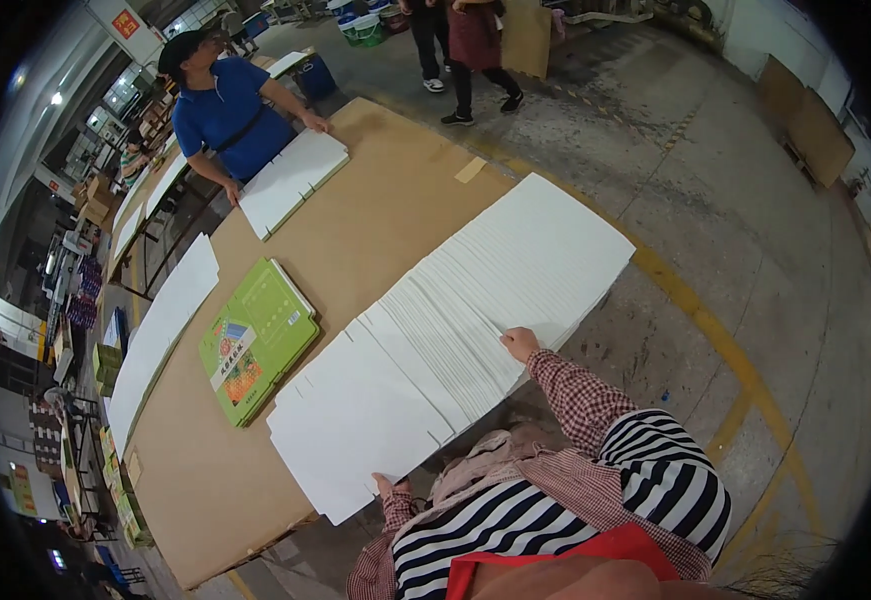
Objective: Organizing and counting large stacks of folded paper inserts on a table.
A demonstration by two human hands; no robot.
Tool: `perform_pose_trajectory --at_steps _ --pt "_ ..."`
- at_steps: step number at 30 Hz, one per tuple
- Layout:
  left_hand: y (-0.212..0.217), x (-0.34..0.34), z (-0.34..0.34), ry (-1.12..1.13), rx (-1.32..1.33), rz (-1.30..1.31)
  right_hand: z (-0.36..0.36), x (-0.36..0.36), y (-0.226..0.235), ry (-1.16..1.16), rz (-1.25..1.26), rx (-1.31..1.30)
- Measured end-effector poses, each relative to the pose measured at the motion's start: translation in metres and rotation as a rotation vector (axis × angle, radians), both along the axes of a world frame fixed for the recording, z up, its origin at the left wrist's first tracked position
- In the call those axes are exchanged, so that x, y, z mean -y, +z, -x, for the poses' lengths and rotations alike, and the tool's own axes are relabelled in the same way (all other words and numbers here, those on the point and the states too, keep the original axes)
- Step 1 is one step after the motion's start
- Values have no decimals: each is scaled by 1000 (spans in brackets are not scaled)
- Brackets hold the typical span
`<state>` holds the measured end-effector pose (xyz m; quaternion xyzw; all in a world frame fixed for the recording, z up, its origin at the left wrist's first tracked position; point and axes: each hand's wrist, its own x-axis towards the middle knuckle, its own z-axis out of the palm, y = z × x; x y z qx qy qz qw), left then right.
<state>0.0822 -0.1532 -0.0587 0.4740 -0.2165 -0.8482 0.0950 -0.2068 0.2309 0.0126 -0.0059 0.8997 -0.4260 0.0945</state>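
A long fan of overlapping white cardboard sheets (455, 300) lies along the near side of the brown-topped table, plain side up, with small slots cut in the edges. At the lower left end, my left hand (391, 486) grips the near edge of the front white cardboard sheet (355, 430); its fingers are partly hidden by the sheet. Farther right, my right hand (521, 344) is closed at the near edge of the tightly overlapped sheets, fingertips pressed on them. Beyond the fan lies a stack of green printed cardboard pieces (260, 340).
Across the brown table (375, 190), a person in blue (230, 115) handles another pile of white sheets (295, 180). More white sheets (165, 330) line the table's left edge. A tan scrap (470, 170) lies near the far right edge. Two people (470, 50) stand beyond.
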Motion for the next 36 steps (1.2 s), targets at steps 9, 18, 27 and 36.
perform_pose_trajectory --at_steps 9,18,27,36 --pt "13 1 -3 4 133 18 3 7 11 71 -110 0" --pt "50 -16 31 215 211 27 8 -4 -13 77 -99 -93" --pt "56 -26 15 336 -80 -179 -3 2 8 52 -51 -89" --pt "48 -9 13 352 -180 -198 2 2 16 72 -103 5"
